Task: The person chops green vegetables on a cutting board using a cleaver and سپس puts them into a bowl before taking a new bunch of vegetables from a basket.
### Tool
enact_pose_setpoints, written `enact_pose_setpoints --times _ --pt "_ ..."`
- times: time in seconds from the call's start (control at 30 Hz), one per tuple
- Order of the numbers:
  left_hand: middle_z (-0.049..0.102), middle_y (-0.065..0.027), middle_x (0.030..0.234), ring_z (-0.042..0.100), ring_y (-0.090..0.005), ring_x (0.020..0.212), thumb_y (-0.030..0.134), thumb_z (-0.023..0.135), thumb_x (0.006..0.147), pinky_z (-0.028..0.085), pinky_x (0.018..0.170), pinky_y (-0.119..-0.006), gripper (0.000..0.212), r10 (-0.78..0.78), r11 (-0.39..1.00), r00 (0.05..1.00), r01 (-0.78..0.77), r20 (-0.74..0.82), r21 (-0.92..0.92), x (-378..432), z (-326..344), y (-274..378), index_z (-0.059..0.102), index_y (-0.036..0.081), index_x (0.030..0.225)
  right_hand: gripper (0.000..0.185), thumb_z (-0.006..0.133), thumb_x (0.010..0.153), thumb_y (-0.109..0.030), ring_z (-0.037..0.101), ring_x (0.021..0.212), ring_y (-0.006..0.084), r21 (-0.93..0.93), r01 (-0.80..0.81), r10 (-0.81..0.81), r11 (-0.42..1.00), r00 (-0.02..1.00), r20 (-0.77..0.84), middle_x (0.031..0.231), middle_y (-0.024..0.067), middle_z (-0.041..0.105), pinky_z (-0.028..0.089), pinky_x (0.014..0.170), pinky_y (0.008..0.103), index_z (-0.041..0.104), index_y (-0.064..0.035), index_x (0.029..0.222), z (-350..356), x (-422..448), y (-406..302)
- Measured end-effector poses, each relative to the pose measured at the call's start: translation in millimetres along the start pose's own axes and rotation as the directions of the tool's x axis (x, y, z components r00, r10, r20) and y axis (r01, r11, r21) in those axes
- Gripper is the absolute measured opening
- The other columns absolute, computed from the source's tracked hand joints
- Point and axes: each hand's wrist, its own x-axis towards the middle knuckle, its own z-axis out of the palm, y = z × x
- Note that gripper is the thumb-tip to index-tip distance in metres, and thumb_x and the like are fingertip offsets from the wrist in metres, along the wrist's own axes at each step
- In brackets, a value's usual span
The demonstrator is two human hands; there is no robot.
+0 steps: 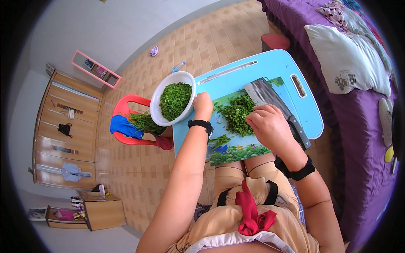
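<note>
My left hand (pixel 202 106) is curled at the right rim of a white plastic bowl (pixel 154 106), which holds a heap of finely chopped greens (pixel 176 101). Over a second pile of chopped greens (pixel 235 115) hovers my right hand (pixel 272 128), its fingers bent and drawn together; whether they pinch any bits is hidden. That pile lies on a printed cutting board (pixel 234 155). A cleaver (pixel 269 95) rests flat across the board's right side, black handle towards me, partly behind my right hand. Some longer cut stems (pixel 220 141) lie near the board's lower left.
A light-blue folding table (pixel 272 61) carries the board and bowl. Left of it, a red plastic chair (pixel 118 102) holds long green stalks (pixel 147 123) and a blue cloth or bag (pixel 126 126). A purple-covered bed (pixel 354 126) runs along the right. A bottle (pixel 178 67) lies on the floor.
</note>
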Motion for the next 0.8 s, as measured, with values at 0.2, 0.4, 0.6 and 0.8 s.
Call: enact_pose_setpoints --times 0.2,0.4,0.6,0.8 --pt "0.065 -0.0186 0.081 0.064 -0.0304 0.078 0.008 0.055 0.081 0.051 0.071 -0.042 0.014 0.119 0.986 0.979 -0.097 -0.164 0.137 -4.3 -0.2 10.0 0.063 -0.003 0.082 0.009 0.061 0.08 -0.014 0.06 0.088 0.0217 0.009 -0.003 0.003 1.0 1.0 0.001 0.077 0.0051 0.064 0.043 0.087 0.0356 0.065 -0.0067 0.077 -1.1 -1.8 0.9" --pt "0.066 -0.0127 0.082 0.062 -0.0197 0.069 0.011 0.06 0.084 0.05 0.066 -0.032 0.018 0.12 0.623 0.93 0.202 0.347 -0.756 -20.4 -77.2 -9.6 0.063 -0.003 0.094 0.009 0.061 0.08 -0.014 0.06 0.088 0.022 -0.005 0.001 -0.001 1.0 1.0 0.007 0.078 0.0059 0.064 0.043 0.087 0.0355 0.065 -0.0063 0.078 0.8 -3.5 3.1" --pt "0.065 -0.0119 0.083 0.061 -0.0205 0.071 0.009 0.061 0.082 0.05 0.067 -0.032 0.017 0.161 0.794 0.977 -0.043 0.141 -0.606 -28.0 -58.4 -27.5 0.063 -0.003 0.094 0.008 0.064 0.08 -0.013 0.061 0.09 0.0231 0.03 0.017 -0.017 0.999 1.0 0.012 0.081 0.0074 0.065 0.045 0.086 0.0364 0.064 -0.0052 0.08 1.8 -1.6 -6.3" --pt "0.061 -0.0258 0.091 0.061 -0.0387 0.083 0.004 0.056 0.079 0.05 0.073 -0.045 0.015 0.188 0.973 0.981 -0.18 0.045 -0.148 -24.1 -31.3 -20.2 0.064 -0.004 0.088 0.008 0.061 0.08 -0.013 0.06 0.087 0.0218 0.02 0.0 0.0 1.0 1.0 0.0 0.08 0.0061 0.064 0.043 0.087 0.0357 0.065 -0.0065 0.079 0.5 -5.4 -3.1"
